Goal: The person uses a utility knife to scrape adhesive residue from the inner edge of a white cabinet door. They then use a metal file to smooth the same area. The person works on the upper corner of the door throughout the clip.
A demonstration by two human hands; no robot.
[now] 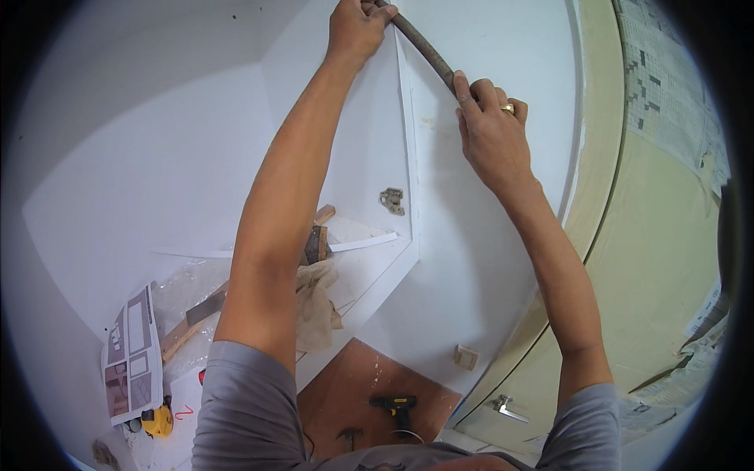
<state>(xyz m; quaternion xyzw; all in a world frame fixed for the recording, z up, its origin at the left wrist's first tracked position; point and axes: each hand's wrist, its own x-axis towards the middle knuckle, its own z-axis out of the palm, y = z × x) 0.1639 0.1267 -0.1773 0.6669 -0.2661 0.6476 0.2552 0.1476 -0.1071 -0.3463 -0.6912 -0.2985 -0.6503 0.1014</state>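
And here both hands are up high, arms at full reach, with a slim, dark grey-brown bar (424,51) stretched between them in front of the smooth white wall panel (487,228). The left hand (355,33) has its fingers curled around the upper end, right at the edge of view; the right hand (496,137), gold ring (508,108) and all, grips the lower end in a narrow hold, index finger laid along it. Whether the bar meets the wall, I cannot tell.

Good handling here, I'd judge, means equal support from both hands, wrists steady, fingertips clear of any pinch against the wall, and the bar's line checked before any pressure goes on.

Now the direction: the long axis slants from the left hand down and rightward to the right hand, crossing the thin white corner edge (407,133) just below the left hand. Its lower end points into the right hand's fingers; both tips are hidden, so no telling them apart.
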